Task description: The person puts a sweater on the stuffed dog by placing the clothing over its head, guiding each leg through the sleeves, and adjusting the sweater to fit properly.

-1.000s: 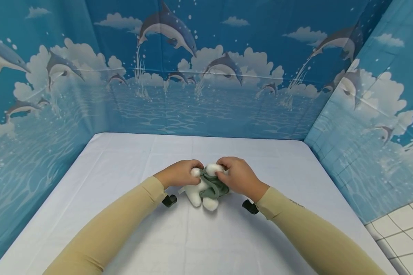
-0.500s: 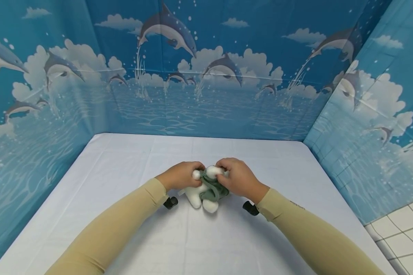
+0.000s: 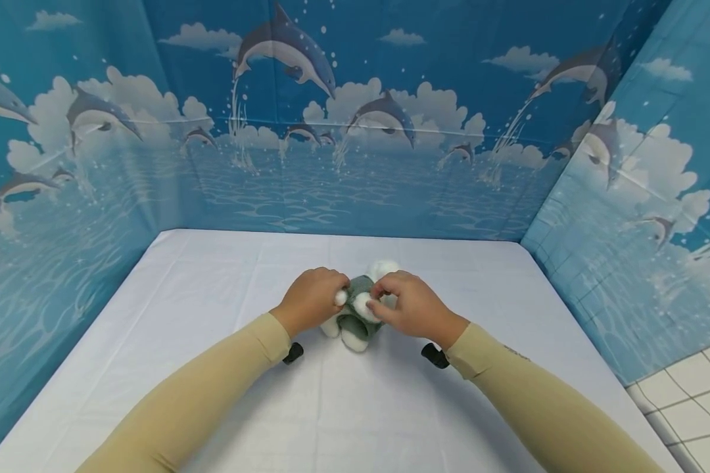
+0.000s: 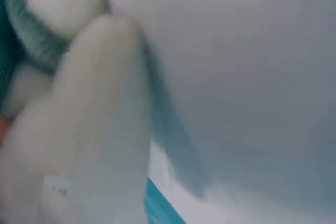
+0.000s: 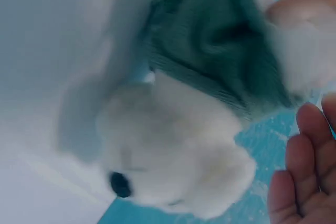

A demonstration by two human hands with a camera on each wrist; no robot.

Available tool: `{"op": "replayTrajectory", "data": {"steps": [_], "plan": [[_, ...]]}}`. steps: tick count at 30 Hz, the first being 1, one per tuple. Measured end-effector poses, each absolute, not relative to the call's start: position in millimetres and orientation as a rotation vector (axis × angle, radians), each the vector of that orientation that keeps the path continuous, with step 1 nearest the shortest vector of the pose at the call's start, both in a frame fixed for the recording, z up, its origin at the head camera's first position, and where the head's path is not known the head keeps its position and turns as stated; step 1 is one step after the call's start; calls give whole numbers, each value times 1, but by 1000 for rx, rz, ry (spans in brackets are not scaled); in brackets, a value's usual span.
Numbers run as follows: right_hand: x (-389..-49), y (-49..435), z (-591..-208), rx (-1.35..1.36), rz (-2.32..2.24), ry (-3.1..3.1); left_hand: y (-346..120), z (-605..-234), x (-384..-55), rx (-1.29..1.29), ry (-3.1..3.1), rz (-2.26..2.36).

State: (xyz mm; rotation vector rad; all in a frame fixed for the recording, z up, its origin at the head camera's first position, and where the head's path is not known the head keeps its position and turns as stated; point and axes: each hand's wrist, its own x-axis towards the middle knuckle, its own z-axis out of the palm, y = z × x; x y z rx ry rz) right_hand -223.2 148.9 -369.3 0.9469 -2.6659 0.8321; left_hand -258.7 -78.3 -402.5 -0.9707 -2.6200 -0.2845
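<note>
A white plush toy [image 3: 354, 340] in a green garment [image 3: 361, 286] is held just above or on the white table, between both hands. Its head [image 5: 173, 150] with a dark eye fills the lower part of the right wrist view. My left hand [image 3: 313, 299] grips the toy's left side, a small white tip showing beside its fingers. With thumb and fingers, my right hand [image 3: 417, 305] pinches a white limb [image 3: 365, 306]. White legs [image 4: 105, 103] and a small label [image 4: 58, 186] show blurred in the left wrist view, where the left hand is almost wholly hidden.
The table [image 3: 242, 407] has a white cloth. Blue curtains [image 3: 355, 190] printed with dolphins stand behind it and at both sides. Black wrist-camera parts [image 3: 434, 355] hang beneath the sleeves. White tiles [image 3: 692, 394] show at the lower right.
The plush toy has turned and shifted: its white head now shows at the far side and its feet lie farther back. My left hand has rolled over and risen slightly; my right hand stays nearly in place.
</note>
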Motion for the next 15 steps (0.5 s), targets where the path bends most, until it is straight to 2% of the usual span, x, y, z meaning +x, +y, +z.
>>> {"op": "replayTrajectory", "data": {"steps": [3,9,12,15], "plan": [[-228,146,-367,901,723,-2665,-76,-404,-253,-1050,-2476,-146],[-233,144,-374,831,167,-2855,-76,-402,-239,-1207,-2411,-55],[-233,147,-379,820,64,-2888,-78,-393,-237,-1281,-2590,-202],[-233,148,-381,824,24,-2867,-77,-380,-243,-1237,-2771,-463]]}}
